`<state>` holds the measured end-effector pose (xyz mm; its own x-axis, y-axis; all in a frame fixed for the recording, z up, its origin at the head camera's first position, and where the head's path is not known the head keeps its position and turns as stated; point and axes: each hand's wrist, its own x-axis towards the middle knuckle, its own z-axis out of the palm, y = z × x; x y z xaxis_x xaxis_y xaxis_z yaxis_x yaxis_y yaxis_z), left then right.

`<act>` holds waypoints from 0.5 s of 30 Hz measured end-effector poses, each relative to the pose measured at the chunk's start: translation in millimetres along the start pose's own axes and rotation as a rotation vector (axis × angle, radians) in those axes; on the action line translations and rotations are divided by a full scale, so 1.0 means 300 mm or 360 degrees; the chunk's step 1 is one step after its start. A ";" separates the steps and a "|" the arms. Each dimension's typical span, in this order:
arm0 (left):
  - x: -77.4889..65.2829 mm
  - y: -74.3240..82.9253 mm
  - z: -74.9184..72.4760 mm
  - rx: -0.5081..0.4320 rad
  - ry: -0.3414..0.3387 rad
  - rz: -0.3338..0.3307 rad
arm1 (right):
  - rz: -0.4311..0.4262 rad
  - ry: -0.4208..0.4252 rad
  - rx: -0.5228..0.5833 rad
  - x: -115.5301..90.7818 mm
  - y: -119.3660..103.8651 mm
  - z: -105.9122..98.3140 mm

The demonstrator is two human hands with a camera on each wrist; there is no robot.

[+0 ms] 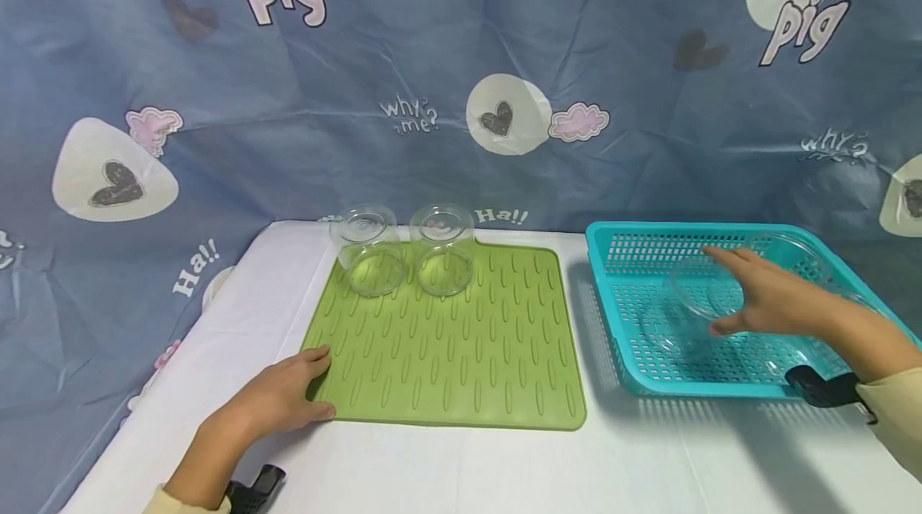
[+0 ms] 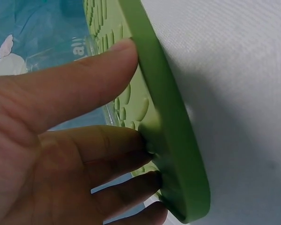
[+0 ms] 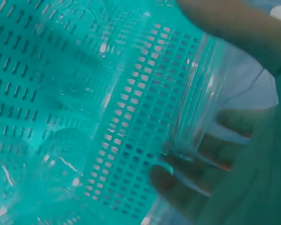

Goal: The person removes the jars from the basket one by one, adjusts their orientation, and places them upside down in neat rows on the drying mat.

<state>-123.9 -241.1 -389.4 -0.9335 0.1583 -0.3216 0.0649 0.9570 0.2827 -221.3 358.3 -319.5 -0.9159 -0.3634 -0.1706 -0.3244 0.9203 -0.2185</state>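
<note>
My left hand (image 1: 277, 394) rests at the near left corner of a green ridged mat (image 1: 446, 366), thumb and fingertips at its edges. In the left wrist view its fingers (image 2: 117, 145) are fairly straight against the mat's edge. On the right, my right hand (image 1: 774, 298) is over a turquoise basket (image 1: 608, 322). Its thumb and fingers span the rim of a clear cup (image 1: 673, 326) and touch it on both sides. The right wrist view has the cup's ridged rim (image 3: 196, 93) between thumb and fingers; the hand is blurred there.
Two clear cups, one on the left (image 1: 374, 258) and another beside it (image 1: 442, 258), stand at the mat's far left. More clear cups (image 1: 785, 258) are in the basket. A white cloth (image 1: 461, 474) covers the table, and a blue printed curtain (image 1: 432, 42) hangs behind.
</note>
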 end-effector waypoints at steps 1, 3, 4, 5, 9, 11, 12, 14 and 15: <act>-0.001 -0.001 0.000 -0.0002 0.0003 -0.0004 | 0.0002 -0.0024 0.0047 0.006 0.001 0.002; -0.002 -0.002 -0.001 -0.0004 0.0005 -0.0012 | -0.0024 -0.0061 0.0172 0.016 0.008 0.008; -0.002 -0.002 -0.001 -0.0006 0.0007 -0.0016 | -0.0039 -0.0076 0.0244 0.020 0.013 0.011; -0.002 -0.002 -0.002 -0.0006 0.0007 -0.0016 | -0.0050 -0.0090 0.0314 0.022 0.018 0.014; -0.005 -0.003 0.000 -0.0013 0.0005 -0.0009 | -0.0071 -0.0100 0.0478 0.028 0.036 0.014; -0.008 -0.004 0.001 -0.0017 0.0001 -0.0006 | -0.0048 -0.0065 0.0466 0.027 0.039 0.004; -0.010 -0.005 0.001 -0.0018 0.0003 -0.0007 | -0.0039 -0.0032 0.0440 0.026 0.039 -0.003; -0.007 -0.004 0.004 -0.0022 0.0001 -0.0006 | -0.0009 0.0045 0.0402 0.013 0.043 -0.015; -0.005 -0.003 0.005 -0.0022 0.0001 -0.0003 | 0.0013 0.0090 0.0384 0.005 0.045 -0.021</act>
<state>-122.2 -241.8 -390.6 -0.9338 0.1564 -0.3217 0.0582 0.9538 0.2947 -228.4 371.0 -316.6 -0.9323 -0.3409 -0.1210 -0.2571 0.8597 -0.4414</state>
